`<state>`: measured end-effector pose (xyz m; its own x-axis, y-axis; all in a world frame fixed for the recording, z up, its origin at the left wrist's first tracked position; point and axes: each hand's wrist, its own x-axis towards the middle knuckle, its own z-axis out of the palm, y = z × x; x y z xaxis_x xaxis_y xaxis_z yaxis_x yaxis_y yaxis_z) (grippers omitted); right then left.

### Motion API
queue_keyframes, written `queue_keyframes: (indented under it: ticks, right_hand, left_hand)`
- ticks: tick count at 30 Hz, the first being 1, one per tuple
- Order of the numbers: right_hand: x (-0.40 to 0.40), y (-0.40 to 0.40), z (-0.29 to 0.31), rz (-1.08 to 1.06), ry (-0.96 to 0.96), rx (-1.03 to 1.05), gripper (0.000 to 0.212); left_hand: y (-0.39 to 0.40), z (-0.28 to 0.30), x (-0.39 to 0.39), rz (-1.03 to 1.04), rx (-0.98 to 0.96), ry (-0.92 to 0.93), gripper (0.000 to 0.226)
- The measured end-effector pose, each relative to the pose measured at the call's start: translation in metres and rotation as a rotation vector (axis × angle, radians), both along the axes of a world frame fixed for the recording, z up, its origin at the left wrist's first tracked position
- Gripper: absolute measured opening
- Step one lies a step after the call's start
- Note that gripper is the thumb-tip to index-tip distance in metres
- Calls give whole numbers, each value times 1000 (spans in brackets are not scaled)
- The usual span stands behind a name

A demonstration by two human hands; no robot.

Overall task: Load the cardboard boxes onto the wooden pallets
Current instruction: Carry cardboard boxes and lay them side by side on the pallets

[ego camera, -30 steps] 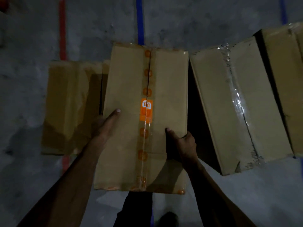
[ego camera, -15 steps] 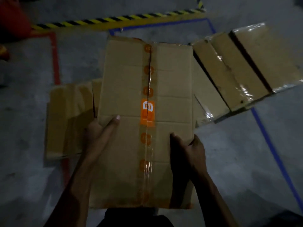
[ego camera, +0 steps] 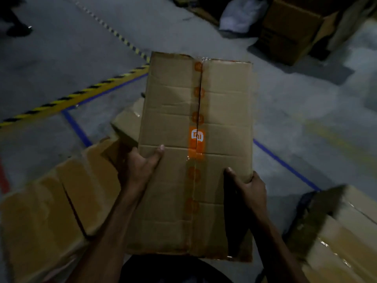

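Head camera, the only view here: the long brown cardboard box with orange-printed tape down its middle seam (ego camera: 195,152) is up off the grey concrete floor (ego camera: 61,58), carried flat in front of the body. The left hand (ego camera: 138,166) grips its left edge, thumb lying on the top face, fingers wrapped underneath where I can't see them. The right hand (ego camera: 247,186) has its grip clamped on the right edge nearer the body, thumb on top too.

Taking the carried box as the landmark: down and left of it, other tan cardboard boxes (ego camera: 51,211) lie on the floor, one poking out from under its left side. Down and right of it sits another taped tan box (ego camera: 336,231). Beyond its far left corner runs a yellow-and-black hazard stripe (ego camera: 71,98) alongside a blue floor line (ego camera: 77,127). Far off past its top right corner stands a dark brown carton (ego camera: 291,31).

No wooden pallet that I can make out, and it's dim and blurry anyway.

My take on doing this bit well: keep the box level and close to the body, hands opposite each other so it doesn't twist. The top shows creases, so I'd guess the cardboard is soft and shouldn't be squeezed hard. Watch your feet around the floor boxes while heading for the pallet.
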<state>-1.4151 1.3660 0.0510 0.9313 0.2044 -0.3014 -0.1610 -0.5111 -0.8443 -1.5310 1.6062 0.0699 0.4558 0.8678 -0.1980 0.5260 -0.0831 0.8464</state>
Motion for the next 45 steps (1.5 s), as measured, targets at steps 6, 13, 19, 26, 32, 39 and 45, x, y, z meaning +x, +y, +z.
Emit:
queue_keyframes:
  ticks: [6, 13, 19, 26, 32, 39, 45]
  right_hand:
    - [50, -20, 8, -221, -55, 13, 71]
    - [118, -15, 14, -444, -79, 103, 55]
    - [162, -24, 16, -620, -88, 113, 77]
    - [238, -60, -4, -785, -74, 111, 82]
    - [356, -118, -24, -861, -52, 121, 71]
    - [495, -183, 3, -932, -96, 86, 85]
    - [592, -239, 14, -1024, -72, 71, 57]
  left_hand:
    - [1, 12, 106, -204, 64, -18, 81]
    - [6, 14, 233, -410, 123, 10, 77]
    - [-6, 12, 322, -584, 108, 36, 90]
    - [-54, 3, 440, -733, 129, 52, 101]
    - [-125, -8, 574, -811, 37, 0, 63]
    - [-194, 10, 736, -864, 153, 47, 97]
    - [-258, 23, 854, -989, 272, 51, 93]
